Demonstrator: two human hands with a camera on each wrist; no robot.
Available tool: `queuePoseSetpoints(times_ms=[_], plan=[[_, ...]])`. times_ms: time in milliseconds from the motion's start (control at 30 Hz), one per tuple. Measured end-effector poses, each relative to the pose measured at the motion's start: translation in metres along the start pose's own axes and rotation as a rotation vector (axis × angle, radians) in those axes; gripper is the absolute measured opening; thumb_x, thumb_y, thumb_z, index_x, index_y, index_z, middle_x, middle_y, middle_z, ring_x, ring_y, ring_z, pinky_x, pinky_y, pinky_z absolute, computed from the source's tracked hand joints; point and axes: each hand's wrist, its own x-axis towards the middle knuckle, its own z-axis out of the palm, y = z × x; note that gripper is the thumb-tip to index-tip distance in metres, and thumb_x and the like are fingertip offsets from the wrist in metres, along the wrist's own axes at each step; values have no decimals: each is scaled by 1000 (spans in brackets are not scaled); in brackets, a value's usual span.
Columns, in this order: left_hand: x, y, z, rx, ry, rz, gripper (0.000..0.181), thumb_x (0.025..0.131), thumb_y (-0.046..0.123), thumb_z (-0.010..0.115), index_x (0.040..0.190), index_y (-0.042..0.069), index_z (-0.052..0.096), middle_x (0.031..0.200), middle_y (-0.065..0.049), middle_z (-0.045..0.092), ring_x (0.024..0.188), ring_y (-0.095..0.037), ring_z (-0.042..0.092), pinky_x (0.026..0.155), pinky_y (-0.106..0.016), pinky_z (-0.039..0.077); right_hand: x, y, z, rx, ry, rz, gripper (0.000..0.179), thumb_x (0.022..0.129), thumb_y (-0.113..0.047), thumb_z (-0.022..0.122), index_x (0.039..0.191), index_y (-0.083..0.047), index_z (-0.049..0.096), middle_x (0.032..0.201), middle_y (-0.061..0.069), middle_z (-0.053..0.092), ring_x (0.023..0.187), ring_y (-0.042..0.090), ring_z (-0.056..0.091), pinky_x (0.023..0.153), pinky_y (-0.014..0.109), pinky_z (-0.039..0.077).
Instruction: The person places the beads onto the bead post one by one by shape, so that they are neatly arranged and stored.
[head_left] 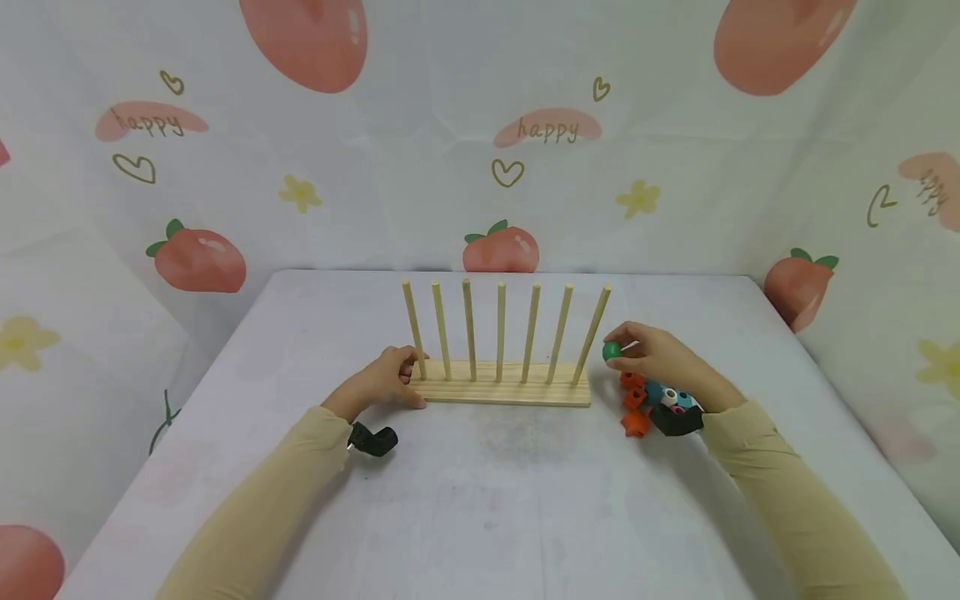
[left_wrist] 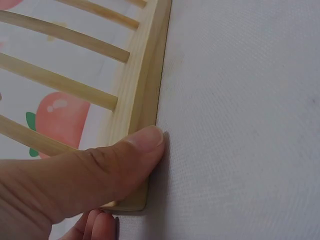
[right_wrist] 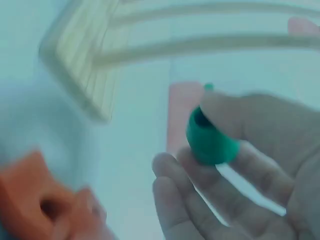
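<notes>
A wooden peg rack (head_left: 500, 392) with several upright dowels stands mid-table. My left hand (head_left: 386, 379) grips the left end of its base; in the left wrist view the thumb (left_wrist: 145, 140) lies along the front edge while other fingers curl at the end. Between thumb and fingers, my right hand (head_left: 656, 354) pinches a green bead (right_wrist: 212, 140), raised just right of the rightmost dowel (head_left: 592, 335). A dark hole shows in the bead beside the thumb. Below that hand lies a pile of beads, among them orange ones (head_left: 635, 422).
Blue and white beads (head_left: 670, 397) lie with the orange ones, partly covered by the black wrist camera (head_left: 677, 420) on the right. Another black wrist camera (head_left: 373, 440) sits under the left wrist. A printed cloth backdrop (head_left: 420, 192) hangs behind the white table (head_left: 480, 517).
</notes>
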Motion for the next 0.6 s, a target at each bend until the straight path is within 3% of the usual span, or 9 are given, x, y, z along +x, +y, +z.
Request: queuePoseSetpoints(times_ms=[133, 267, 467, 600], plan=[[0, 0, 0, 2, 2, 6, 77, 65, 5, 88, 132, 2, 49, 110, -13, 40, 100, -24, 39, 87, -35, 37, -7, -9, 2, 115, 47, 44, 41, 91, -23, 67, 125, -3, 54, 121, 19, 56, 109, 34, 63, 84, 36, 54], [-1, 0, 0, 1, 3, 9, 76, 66, 5, 87, 132, 2, 49, 111, -14, 40, 101, -25, 39, 87, -36, 38, -12, -14, 3, 261, 72, 77, 46, 91, -25, 68, 129, -6, 52, 124, 17, 52, 110, 31, 62, 87, 37, 53], [-1, 0, -1, -30, -7, 36, 77, 66, 2, 87, 132, 0, 48, 112, -15, 40, 103, -25, 38, 89, -36, 38, -19, -17, 5, 395, 68, 60, 45, 93, -27, 66, 130, -8, 49, 125, 14, 52, 115, 27, 59, 97, 43, 47], [-1, 0, -1, -41, -11, 39, 77, 66, 1, 86, 133, -1, 48, 113, -16, 39, 103, -25, 39, 89, -36, 39, -22, -17, 7, 465, 56, 45, 40, 96, -28, 61, 129, -11, 49, 125, 12, 50, 111, 16, 61, 97, 34, 45]])
